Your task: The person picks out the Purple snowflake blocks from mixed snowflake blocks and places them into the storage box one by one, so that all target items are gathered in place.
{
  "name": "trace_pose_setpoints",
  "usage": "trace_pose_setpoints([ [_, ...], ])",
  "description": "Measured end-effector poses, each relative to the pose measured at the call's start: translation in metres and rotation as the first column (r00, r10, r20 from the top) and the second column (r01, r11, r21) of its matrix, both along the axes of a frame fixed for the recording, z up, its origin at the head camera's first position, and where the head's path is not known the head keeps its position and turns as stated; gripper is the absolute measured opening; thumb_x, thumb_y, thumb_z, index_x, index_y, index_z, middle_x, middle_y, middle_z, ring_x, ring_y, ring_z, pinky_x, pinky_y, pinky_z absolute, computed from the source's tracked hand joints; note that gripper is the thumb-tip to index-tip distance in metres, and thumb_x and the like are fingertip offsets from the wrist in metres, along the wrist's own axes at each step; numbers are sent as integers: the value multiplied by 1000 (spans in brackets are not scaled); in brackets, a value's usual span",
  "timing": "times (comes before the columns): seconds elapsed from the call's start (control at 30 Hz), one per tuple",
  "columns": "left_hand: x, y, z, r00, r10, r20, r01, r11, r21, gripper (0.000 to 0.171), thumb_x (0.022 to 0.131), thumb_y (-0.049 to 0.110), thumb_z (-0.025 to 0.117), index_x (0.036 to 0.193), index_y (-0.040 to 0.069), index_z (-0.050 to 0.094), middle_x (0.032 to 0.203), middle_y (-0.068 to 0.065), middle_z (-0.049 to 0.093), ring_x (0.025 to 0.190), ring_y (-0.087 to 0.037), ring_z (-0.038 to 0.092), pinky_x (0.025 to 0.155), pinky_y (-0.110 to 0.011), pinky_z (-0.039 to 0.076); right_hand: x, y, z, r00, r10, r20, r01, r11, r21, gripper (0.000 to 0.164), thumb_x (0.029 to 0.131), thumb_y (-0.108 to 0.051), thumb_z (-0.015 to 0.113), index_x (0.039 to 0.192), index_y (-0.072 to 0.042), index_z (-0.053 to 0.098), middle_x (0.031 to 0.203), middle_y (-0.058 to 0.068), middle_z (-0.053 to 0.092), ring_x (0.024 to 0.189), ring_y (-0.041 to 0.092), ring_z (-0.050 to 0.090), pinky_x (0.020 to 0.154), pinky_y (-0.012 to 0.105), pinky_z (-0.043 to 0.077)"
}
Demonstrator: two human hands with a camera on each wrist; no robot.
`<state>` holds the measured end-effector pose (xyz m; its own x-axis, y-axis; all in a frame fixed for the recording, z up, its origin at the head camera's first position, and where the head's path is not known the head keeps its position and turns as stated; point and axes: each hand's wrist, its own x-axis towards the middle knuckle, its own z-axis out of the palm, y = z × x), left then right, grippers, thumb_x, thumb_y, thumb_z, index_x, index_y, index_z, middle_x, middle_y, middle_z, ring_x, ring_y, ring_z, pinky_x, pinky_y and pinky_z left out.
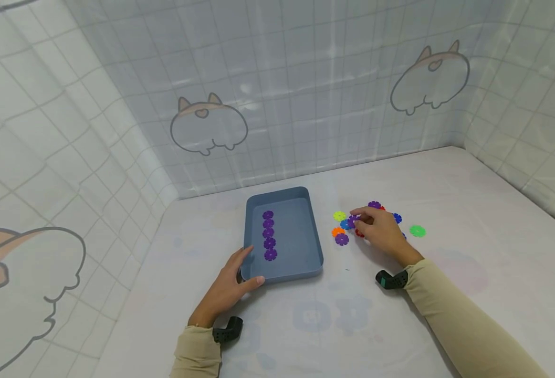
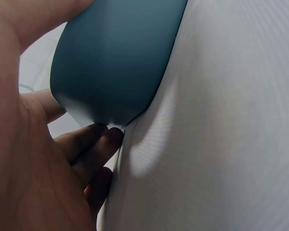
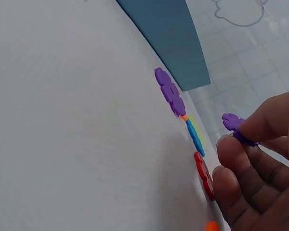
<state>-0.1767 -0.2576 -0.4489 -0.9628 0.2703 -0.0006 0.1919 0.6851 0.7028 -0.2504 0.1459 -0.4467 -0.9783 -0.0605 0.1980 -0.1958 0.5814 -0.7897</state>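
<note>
My left hand (image 1: 227,286) holds the near left corner of a blue-grey tray (image 1: 301,236), thumb on the near side and fingers round the left side; the left wrist view shows the fingertips (image 2: 113,137) against the tray's corner. Inside the tray, several purple flower-shaped discs (image 1: 269,232) lie in a straight column. Between thumb and index finger, my right hand (image 1: 378,229) pinches another purple flower-shaped disc (image 3: 233,122), raised over a loose group of discs. Beneath and beside that hand lie a yellow disc (image 1: 339,216), an orange disc (image 1: 336,231) and a purple disc (image 1: 342,239).
A green disc (image 1: 418,231) lies right of the group. Further discs, including a purple one (image 1: 374,205) and a dark blue one (image 1: 397,218), are partly behind the right hand. White cloth covers the table (image 1: 353,325); a tiled-print curtain (image 1: 305,94) stands behind.
</note>
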Motion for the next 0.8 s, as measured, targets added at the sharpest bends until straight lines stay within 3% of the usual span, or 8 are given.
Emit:
trace_pose_setpoints([
  [0.3, 0, 1, 2, 1000, 11, 14, -11, 1000, -5, 86, 90, 54, 69, 160, 28, 26, 166, -8, 17, 150, -34, 19, 114, -65, 20, 0, -6, 7, 995, 36, 88, -25, 992, -124, 29, 101, -14, 59, 128, -7, 65, 101, 12, 67, 82, 26, 64, 72, 32, 56],
  [0.5, 1, 2, 3, 1000, 4, 13, -4, 1000, -7, 86, 91, 55, 68, 160, 28, 26, 166, -9, 17, 150, -34, 19, 115, -65, 19, -2, -10, 13, 984, 81, 156, -44, 972, -229, 30, 102, -14, 57, 131, -9, 64, 110, 14, 66, 86, 27, 64, 77, 29, 56],
  [0.8, 0, 0, 1, 1000, -10, 5, 10, 1000, 0, 87, 91, 56, 68, 160, 27, 25, 166, -9, 17, 150, -34, 18, 115, -64, 20, -5, -23, 19, 962, 189, 198, -120, 941, -315, 35, 99, -9, 58, 134, -7, 63, 107, 16, 66, 90, 27, 70, 82, 32, 58],
])
